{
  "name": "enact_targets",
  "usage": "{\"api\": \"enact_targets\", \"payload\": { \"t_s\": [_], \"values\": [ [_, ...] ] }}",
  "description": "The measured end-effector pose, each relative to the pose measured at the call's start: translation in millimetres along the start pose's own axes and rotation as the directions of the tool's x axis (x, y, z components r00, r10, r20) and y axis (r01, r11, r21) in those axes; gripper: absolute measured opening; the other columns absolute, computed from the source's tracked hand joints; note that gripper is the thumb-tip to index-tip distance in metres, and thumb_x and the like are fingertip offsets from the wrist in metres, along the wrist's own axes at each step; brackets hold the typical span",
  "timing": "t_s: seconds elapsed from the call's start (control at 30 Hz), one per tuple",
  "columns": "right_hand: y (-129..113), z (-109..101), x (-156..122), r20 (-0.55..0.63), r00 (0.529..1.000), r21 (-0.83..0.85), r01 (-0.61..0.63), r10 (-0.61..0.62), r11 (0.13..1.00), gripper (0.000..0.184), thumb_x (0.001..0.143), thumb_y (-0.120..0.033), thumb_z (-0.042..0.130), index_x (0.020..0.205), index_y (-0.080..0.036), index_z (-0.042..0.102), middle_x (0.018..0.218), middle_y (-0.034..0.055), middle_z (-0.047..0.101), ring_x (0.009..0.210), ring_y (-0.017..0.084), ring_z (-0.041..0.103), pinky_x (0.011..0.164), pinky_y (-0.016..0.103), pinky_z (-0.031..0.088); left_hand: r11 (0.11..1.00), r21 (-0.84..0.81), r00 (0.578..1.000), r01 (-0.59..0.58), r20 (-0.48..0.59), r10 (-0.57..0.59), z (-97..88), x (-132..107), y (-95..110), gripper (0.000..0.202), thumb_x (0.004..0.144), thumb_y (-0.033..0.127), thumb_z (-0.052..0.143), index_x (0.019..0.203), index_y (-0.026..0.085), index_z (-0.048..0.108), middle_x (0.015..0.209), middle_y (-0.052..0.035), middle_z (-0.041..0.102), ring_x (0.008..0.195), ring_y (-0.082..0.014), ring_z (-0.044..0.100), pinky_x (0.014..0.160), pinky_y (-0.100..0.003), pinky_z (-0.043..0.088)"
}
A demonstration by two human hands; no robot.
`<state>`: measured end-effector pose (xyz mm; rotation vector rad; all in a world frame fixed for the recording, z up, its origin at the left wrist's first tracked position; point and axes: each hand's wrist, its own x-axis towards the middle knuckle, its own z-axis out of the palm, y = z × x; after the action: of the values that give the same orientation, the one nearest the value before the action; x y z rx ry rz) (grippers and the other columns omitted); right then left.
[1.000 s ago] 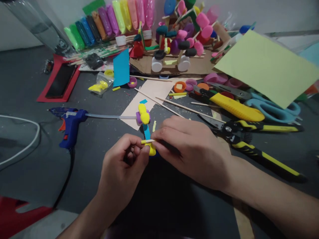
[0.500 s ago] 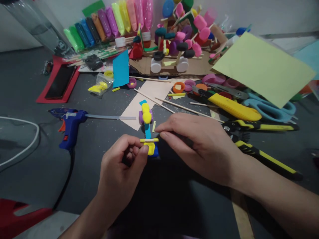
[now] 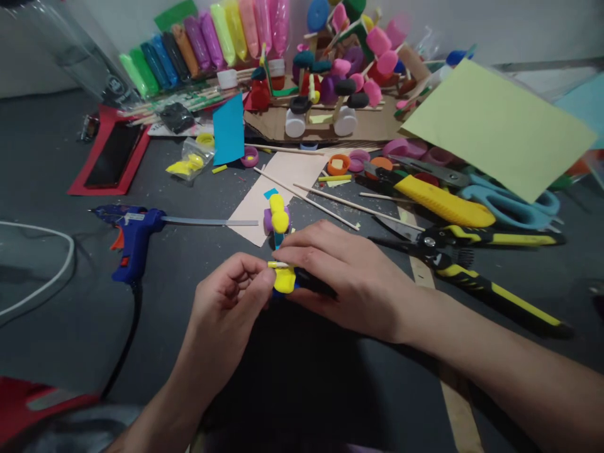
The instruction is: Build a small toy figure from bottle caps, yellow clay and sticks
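A small clay-and-paper model [image 3: 279,220] with yellow, purple and blue parts lies on the table between my hands. Across its near end sits a short stick [image 3: 282,265] with a yellow sleeve at its left end. My left hand [image 3: 231,299] pinches that left end between thumb and forefinger, beside a yellow clay piece [image 3: 285,281]. From the right, my right hand [image 3: 349,283] has its fingers curled around the model's near end, with the forefinger at the stick. The hand covers the stick's right end and much of the blue base.
At left lies a blue glue gun [image 3: 134,236] with its cord. Cutting pliers [image 3: 438,245], a yellow utility knife [image 3: 441,200] and blue scissors [image 3: 507,204] lie at right. Behind are wooden sticks [image 3: 306,198], coloured caps and several clay packs [image 3: 210,41]. A phone [image 3: 113,154] rests on red paper.
My right hand has moved left and closed around the model's near end, uncovering the plier blades. My left hand keeps its pinch at the stick's left end.
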<state>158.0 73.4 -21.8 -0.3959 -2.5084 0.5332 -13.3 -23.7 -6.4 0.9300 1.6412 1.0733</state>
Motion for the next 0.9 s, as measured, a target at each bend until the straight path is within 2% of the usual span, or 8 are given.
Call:
{"api": "enact_targets", "payload": {
  "t_s": [0.23, 0.43, 0.67, 0.83, 0.9],
  "values": [
    [-3, 2, 2, -0.022, 1.000, 0.012, -0.002, 0.002, 1.000, 0.023, 0.090, -0.022, 0.066, 0.109, -0.008, 0.065, 0.104, 0.0123, 0.071, 0.093, 0.024, 0.060, 0.082, 0.034, 0.049, 1.000, -0.028, 1.000, -0.001, 0.016, 0.001, -1.3, -1, -4, 0.020, 0.092, 0.033, 0.062, 0.077, 0.020, 0.062, 0.062, 0.0057, 0.052, 0.057, -0.0074, 0.044, 0.052, -0.016, 0.037],
    [-2, 1, 2, -0.024, 1.000, 0.012, -0.005, 0.006, 1.000, 0.025, 0.091, -0.022, 0.064, 0.110, -0.007, 0.065, 0.104, 0.0124, 0.071, 0.094, 0.024, 0.060, 0.084, 0.034, 0.049, 0.995, 0.093, 0.995, -0.043, -0.083, 0.050, -1.0, -2, -2, 0.014, 0.089, 0.030, 0.063, 0.081, 0.019, 0.064, 0.059, 0.0066, 0.050, 0.052, -0.0063, 0.041, 0.047, -0.015, 0.034],
    [-3, 2, 3, -0.018, 1.000, 0.030, -0.006, 0.006, 1.000, 0.025, 0.094, -0.026, 0.062, 0.111, -0.008, 0.065, 0.103, 0.0116, 0.071, 0.095, 0.024, 0.061, 0.084, 0.034, 0.050, 0.981, 0.182, 0.997, -0.067, -0.034, 0.074, 1.9, -3, 6, 0.012, 0.087, 0.027, 0.063, 0.079, 0.019, 0.065, 0.059, 0.0073, 0.050, 0.051, -0.0047, 0.039, 0.045, -0.013, 0.031],
    [-6, -3, -2, -0.012, 0.997, -0.014, -0.082, 0.082, 0.997, 0.040, 0.093, -0.033, 0.065, 0.122, -0.005, 0.060, 0.113, 0.0166, 0.070, 0.104, 0.027, 0.062, 0.089, 0.037, 0.051, 0.983, 0.177, 0.997, -0.052, -0.053, 0.062, 4.8, 0, 6, 0.011, 0.085, 0.025, 0.063, 0.077, 0.018, 0.064, 0.057, 0.0081, 0.047, 0.049, -0.0044, 0.038, 0.043, -0.013, 0.030],
    [-8, -7, -6, -0.027, 0.992, -0.023, -0.124, 0.123, 0.992, 0.040, 0.093, -0.036, 0.065, 0.120, -0.006, 0.061, 0.113, 0.0171, 0.069, 0.104, 0.028, 0.063, 0.088, 0.037, 0.051, 0.986, 0.165, 0.998, -0.033, -0.054, 0.042, 5.2, 1, 5, 0.013, 0.085, 0.027, 0.063, 0.076, 0.018, 0.063, 0.056, 0.0081, 0.046, 0.049, -0.0046, 0.037, 0.043, -0.013, 0.029]
  ]
}}
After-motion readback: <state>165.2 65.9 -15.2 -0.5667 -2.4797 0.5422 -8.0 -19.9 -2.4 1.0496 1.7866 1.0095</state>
